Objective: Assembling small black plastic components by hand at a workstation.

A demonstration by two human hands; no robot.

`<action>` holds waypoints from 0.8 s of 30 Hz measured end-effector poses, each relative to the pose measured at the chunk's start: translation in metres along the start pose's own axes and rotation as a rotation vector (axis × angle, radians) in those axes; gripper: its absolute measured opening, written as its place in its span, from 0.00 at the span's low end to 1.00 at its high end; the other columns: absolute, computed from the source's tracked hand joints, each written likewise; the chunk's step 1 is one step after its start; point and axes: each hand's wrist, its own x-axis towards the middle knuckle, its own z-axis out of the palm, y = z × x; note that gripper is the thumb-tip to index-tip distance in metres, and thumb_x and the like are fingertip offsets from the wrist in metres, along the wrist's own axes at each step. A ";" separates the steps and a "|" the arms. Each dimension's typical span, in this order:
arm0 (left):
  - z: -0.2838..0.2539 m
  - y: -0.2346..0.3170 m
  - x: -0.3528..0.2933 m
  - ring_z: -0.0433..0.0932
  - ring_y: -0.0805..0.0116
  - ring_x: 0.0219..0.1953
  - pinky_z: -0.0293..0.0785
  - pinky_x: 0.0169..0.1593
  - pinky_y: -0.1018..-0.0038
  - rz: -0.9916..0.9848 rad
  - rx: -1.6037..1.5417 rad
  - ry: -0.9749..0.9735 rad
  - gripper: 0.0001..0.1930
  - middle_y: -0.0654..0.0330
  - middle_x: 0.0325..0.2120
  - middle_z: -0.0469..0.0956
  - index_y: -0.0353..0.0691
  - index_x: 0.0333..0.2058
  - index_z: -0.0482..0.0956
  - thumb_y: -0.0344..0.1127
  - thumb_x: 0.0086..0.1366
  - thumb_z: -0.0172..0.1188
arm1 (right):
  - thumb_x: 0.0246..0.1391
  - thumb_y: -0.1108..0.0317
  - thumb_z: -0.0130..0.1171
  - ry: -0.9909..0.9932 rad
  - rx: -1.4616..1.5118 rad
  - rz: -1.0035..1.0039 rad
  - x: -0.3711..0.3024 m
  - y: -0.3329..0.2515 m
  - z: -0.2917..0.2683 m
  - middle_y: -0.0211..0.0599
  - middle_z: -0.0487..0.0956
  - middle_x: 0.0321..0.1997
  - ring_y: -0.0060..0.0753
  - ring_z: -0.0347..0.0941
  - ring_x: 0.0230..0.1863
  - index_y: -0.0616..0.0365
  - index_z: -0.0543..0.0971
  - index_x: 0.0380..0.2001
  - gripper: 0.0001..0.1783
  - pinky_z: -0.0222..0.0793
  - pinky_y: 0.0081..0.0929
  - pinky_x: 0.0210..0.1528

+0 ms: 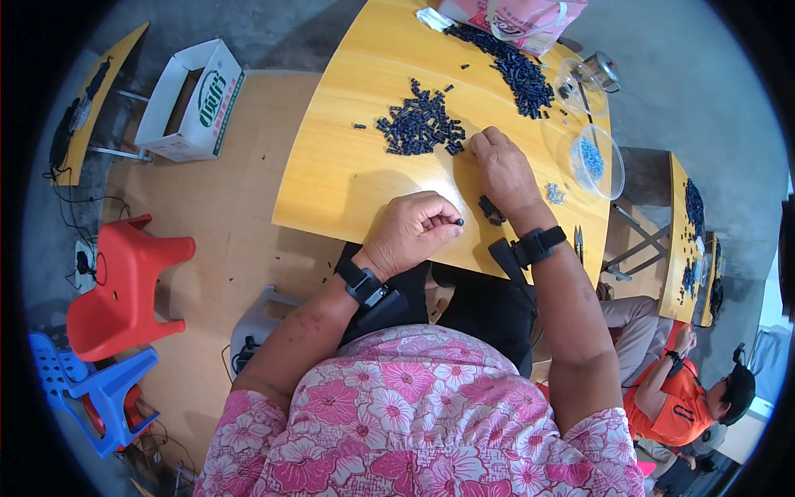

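My left hand point(411, 230) is over the near edge of the yellow table point(331, 182), its fingers curled in around a small black cylindrical part point(460, 222) whose dark end shows at the fingertips. My right hand point(507, 174) reaches forward, fingers bent down at the right side of a loose pile of small black parts point(418, 124). Its fingertips are drawn together, and whatever they pinch is hidden. Beside the right wrist lies a small group of black parts point(492, 210). A scatter of tiny pale pieces point(556, 193) sits to the right of that hand.
A larger heap of black parts point(517, 74) lies farther back, below a pink bag point(530, 21). On the right are a clear tub point(614, 170) with blue pieces, a metal cup point(602, 70) and pliers point(579, 243). A red stool point(124, 290) stands left; a co-worker point(687, 398) sits right.
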 end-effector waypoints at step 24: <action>0.006 -0.005 0.001 0.78 0.78 0.32 0.75 0.38 0.79 -0.001 0.072 0.027 0.04 0.63 0.28 0.80 0.35 0.32 0.81 0.28 0.59 0.66 | 0.54 0.73 0.53 0.043 0.076 0.084 0.003 0.017 -0.001 0.40 0.78 0.35 0.42 0.78 0.33 0.57 0.79 0.36 0.08 0.77 0.32 0.38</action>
